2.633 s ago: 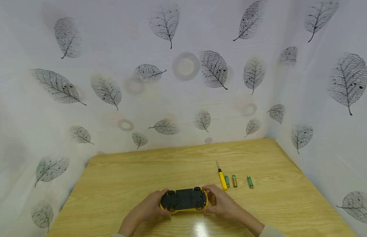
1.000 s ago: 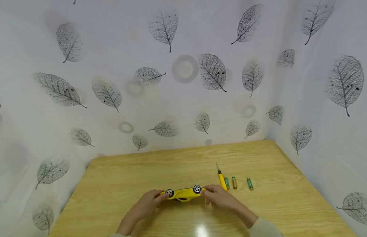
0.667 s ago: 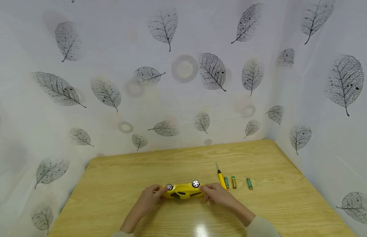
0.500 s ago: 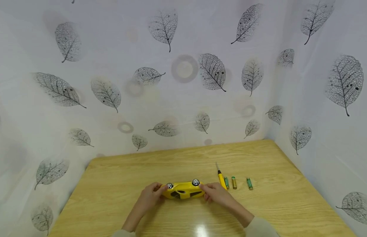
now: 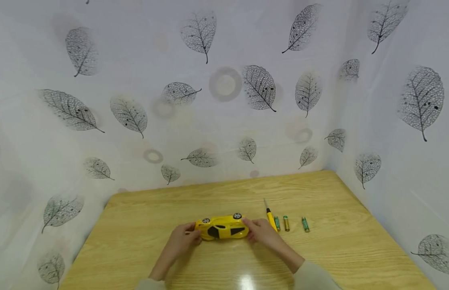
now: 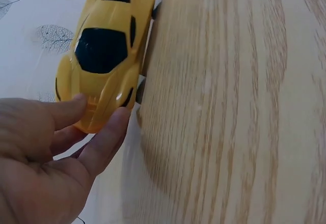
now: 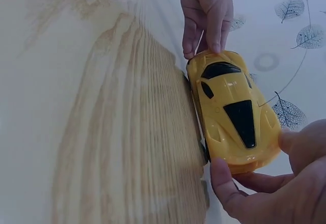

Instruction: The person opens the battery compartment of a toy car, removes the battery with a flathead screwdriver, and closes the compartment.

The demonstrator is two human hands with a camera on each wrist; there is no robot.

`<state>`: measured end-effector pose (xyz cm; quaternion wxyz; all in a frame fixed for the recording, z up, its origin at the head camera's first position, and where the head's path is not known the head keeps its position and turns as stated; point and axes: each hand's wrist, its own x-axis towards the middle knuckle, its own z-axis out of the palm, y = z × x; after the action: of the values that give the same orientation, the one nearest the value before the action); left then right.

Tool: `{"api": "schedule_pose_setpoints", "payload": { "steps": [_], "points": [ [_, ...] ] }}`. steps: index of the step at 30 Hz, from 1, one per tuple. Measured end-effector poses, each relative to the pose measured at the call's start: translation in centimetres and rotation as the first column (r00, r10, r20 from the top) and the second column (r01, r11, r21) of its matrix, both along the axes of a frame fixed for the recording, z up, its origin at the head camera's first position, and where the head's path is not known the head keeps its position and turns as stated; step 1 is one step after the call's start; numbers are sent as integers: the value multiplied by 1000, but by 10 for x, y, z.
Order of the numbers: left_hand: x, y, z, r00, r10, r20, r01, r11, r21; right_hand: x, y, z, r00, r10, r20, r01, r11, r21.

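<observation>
A yellow toy car [image 5: 226,227] with black windows is held between both hands over the table, tipped so its roof and one side with two wheels face the head camera. My left hand [image 5: 181,240] pinches its left end, with thumb and fingers on the hood in the left wrist view. At the other end, my right hand [image 5: 263,234] grips the tail; the right wrist view shows thumb and fingers on either side of the car [image 7: 229,107]. The car's underside is hidden.
Just right of the right hand lies a screwdriver [image 5: 271,220] with a yellow handle. Beside it are three batteries, a green one [image 5: 277,223], a gold-and-green one [image 5: 286,223] and another green one [image 5: 305,224]. A leaf-patterned curtain [image 5: 224,121] surrounds the wooden table [image 5: 155,205].
The car has rolled from showing its black underside, through its wheeled side, to showing its roof. Both hands have turned with it and shifted slightly away from the body.
</observation>
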<state>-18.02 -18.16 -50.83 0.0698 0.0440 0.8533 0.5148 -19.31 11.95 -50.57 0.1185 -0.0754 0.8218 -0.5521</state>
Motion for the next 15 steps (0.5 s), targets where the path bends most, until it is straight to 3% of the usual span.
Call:
{"api": "schedule_pose_setpoints", "payload": {
  "steps": [5, 9, 15],
  "points": [
    [-6, 5, -1, 999, 52, -14, -52, 998, -18, -11, -4, -6, 996, -67, -65, 65, 997, -37],
    [-11, 9, -1, 997, 74, 4, -74, 995, -61, -19, -6, -10, 991, -81, -102, 81, 997, -4],
    [-20, 12, 0, 993, 111, 26, -108, 990, -85, -23, -7, -7, 993, -80, -88, 80, 997, -3]
  ]
}}
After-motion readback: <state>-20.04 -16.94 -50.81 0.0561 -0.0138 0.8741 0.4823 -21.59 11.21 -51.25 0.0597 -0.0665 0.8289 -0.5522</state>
